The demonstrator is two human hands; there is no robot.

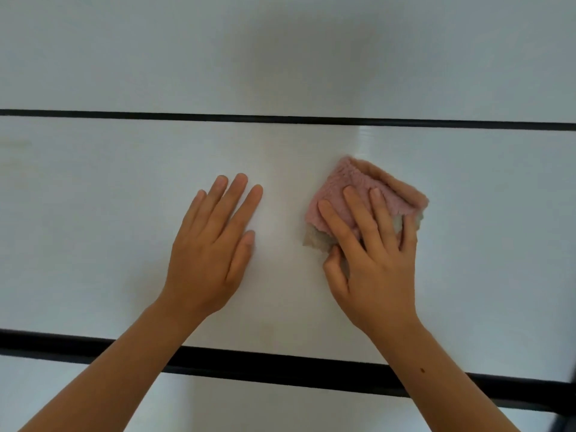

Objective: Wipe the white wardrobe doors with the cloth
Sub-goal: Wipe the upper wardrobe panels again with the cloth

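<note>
A white wardrobe door panel (93, 229) fills the view between two black gaps. A folded pink fluffy cloth (349, 182) with a grey underside lies flat against it, right of centre. My right hand (371, 254) presses on the cloth with spread, straight fingers, and its thumb touches the cloth's lower grey corner. My left hand (212, 244) rests flat on the bare panel, a short way left of the cloth, fingers straight and together.
A thin black gap (156, 115) separates this panel from the white panel above (124, 51). A thicker black gap (265, 367) runs below, with another white panel (265, 406) under it. A dark edge shows at the bottom right corner.
</note>
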